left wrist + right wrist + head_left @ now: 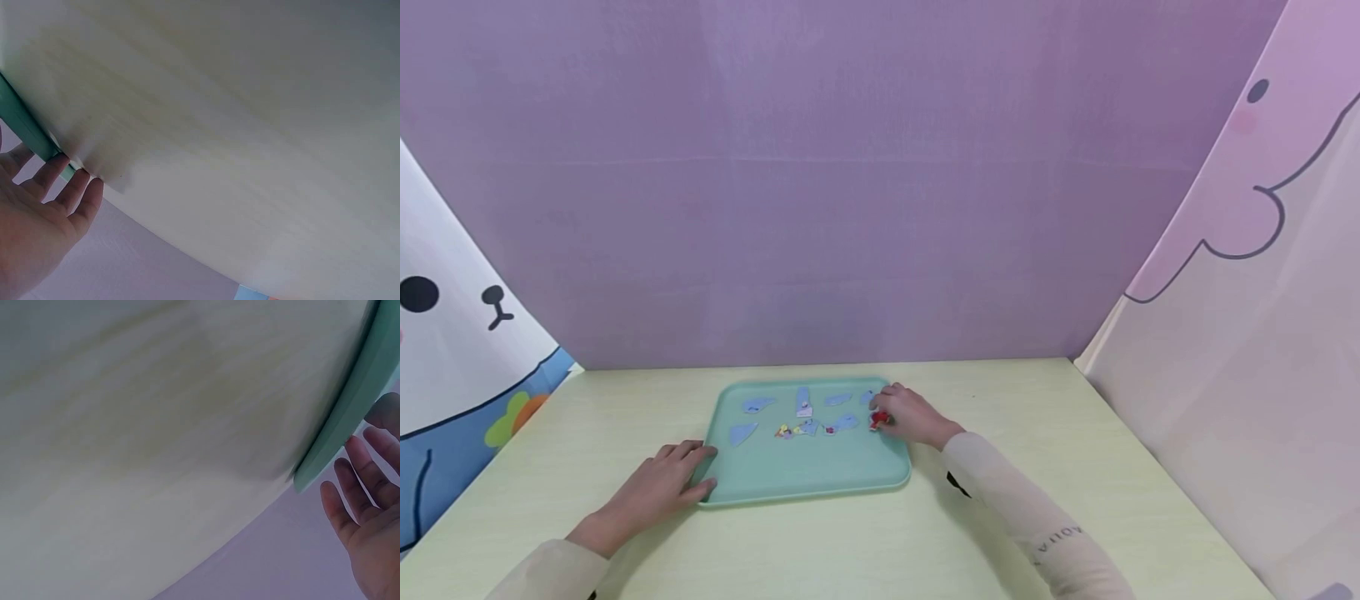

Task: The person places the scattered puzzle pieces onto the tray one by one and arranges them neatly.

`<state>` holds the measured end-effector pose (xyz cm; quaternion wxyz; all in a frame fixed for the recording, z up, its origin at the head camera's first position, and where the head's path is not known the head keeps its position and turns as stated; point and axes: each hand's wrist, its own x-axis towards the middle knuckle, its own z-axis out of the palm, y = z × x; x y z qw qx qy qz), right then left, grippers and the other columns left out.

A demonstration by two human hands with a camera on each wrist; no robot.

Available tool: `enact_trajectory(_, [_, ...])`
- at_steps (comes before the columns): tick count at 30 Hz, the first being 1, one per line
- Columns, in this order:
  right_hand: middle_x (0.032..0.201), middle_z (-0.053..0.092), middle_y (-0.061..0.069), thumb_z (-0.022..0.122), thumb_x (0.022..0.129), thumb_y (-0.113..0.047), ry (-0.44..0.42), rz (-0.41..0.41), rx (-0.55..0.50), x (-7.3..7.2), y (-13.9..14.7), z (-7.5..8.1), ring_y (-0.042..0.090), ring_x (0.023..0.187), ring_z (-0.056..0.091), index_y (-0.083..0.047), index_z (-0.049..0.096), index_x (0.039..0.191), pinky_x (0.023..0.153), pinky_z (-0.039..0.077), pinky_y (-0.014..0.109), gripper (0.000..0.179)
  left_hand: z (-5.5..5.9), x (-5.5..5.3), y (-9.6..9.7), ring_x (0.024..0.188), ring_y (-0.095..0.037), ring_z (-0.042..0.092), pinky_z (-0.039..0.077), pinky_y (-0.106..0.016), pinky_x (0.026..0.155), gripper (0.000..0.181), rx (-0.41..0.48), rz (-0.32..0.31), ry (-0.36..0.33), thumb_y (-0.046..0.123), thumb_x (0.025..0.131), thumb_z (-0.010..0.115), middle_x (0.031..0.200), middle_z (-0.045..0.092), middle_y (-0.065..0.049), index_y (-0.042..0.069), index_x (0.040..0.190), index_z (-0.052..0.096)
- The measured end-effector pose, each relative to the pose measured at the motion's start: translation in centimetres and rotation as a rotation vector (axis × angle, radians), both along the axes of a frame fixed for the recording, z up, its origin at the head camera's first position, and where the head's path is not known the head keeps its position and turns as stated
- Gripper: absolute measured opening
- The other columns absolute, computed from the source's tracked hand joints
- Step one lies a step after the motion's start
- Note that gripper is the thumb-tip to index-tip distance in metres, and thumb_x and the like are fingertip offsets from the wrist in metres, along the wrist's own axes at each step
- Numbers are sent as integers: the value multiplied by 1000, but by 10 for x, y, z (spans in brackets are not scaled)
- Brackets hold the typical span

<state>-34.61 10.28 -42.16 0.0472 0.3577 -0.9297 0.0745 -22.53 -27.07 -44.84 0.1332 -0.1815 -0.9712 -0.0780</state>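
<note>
A pale green tray (805, 475) lies on the table with several flat, irregular cut-out pieces on it, mostly light blue. My left hand (658, 492) rests at the tray's left rim, fingers loosely extended; in the left wrist view the left hand (44, 219) has its fingertips along the rim's outer side. Over the tray's right end, my right hand (912, 415) pinches a small red piece (878, 419) between thumb and fingers. In the right wrist view the other fingers of the right hand (369, 506) are spread beside the rim, and the red piece is hidden.
Pieces stand in two loose rows, among them a blue triangle (743, 433), an upright strip (803, 402) and a yellow-marked piece (785, 432). Behind the pale table (820, 550) rises a purple backdrop (880, 208), with printed cloth panels (1262, 350) at both sides.
</note>
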Motion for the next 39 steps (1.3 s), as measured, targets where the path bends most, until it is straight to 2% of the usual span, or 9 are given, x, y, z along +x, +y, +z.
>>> enact_trajectory(6, [102,61,0,70,80,-19,-1,-11,-2,-3,-3,-3,11,89,50,-12,64,107,79,46,25,29,0,1,0,101,-39,55,47,-52,71,42,-2,0,10,34,82,65,116,57,-16,7,113,59])
enact_trajectory(13, [106,61,0,70,80,-20,-19,-36,7,-5,-5,-5,12,92,50,-13,64,108,82,46,26,30,0,1,0,100,-39,55,47,-52,71,42,1,-3,14,34,82,65,116,57,-16,7,113,59])
enact_trajectory(23, [103,62,-1,69,81,-21,12,-31,27,-6,-7,-7,12,90,49,-13,65,107,81,45,28,28,1,1,1,100,-38,55,47,-52,71,42,-1,2,8,33,82,65,116,57,-16,6,113,60])
enact_trajectory(31, [105,62,-1,69,81,-22,5,-45,35,-6,-7,-9,12,91,48,-14,64,107,82,44,29,28,2,2,1,100,-39,55,47,-52,72,42,-1,1,2,33,82,65,116,57,-16,6,114,59])
enact_trajectory(39, [104,62,-1,68,81,-22,30,-15,18,-5,-2,-7,13,92,51,-13,65,107,81,45,29,28,3,2,2,100,-40,55,47,-53,73,43,-7,3,10,33,82,65,116,57,-17,6,114,59])
